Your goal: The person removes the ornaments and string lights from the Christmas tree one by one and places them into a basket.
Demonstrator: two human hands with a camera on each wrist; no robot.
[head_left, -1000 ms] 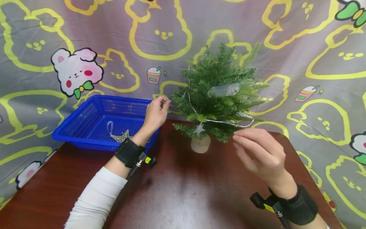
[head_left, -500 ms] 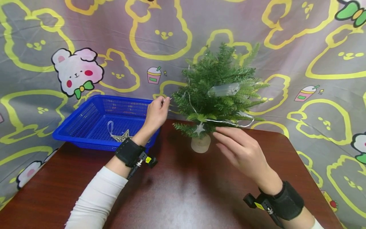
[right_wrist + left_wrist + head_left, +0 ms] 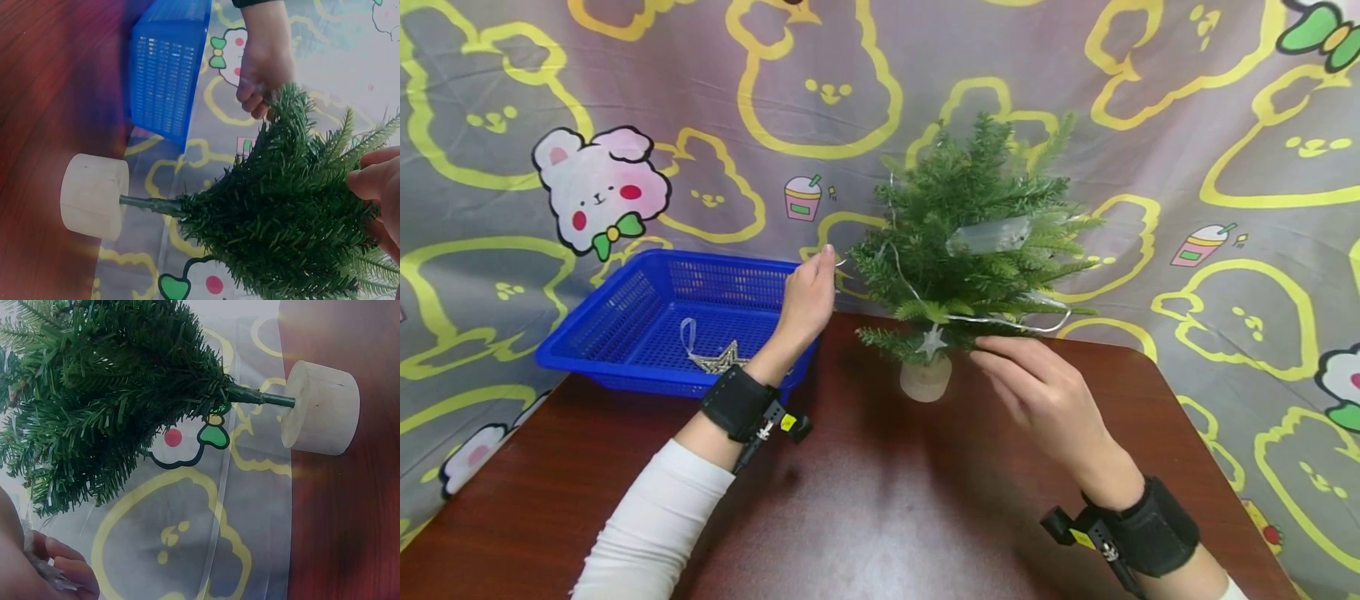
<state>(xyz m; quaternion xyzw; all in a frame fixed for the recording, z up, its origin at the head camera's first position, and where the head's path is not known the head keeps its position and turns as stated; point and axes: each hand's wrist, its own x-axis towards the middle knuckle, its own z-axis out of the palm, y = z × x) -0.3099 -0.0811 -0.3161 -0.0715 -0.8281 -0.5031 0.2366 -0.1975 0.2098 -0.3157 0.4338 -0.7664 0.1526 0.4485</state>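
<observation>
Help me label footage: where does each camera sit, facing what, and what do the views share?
Head: on the head, facing forward and down at the tree and blue basket; left hand, right hand and forearms show.
Left wrist: on that wrist, facing the tree and wooden base; part of the left hand shows.
Right wrist: on that wrist, facing tree and blue basket; part of the right hand shows, the left hand beyond.
Both wrist views share the tree and wooden base, sideways.
</observation>
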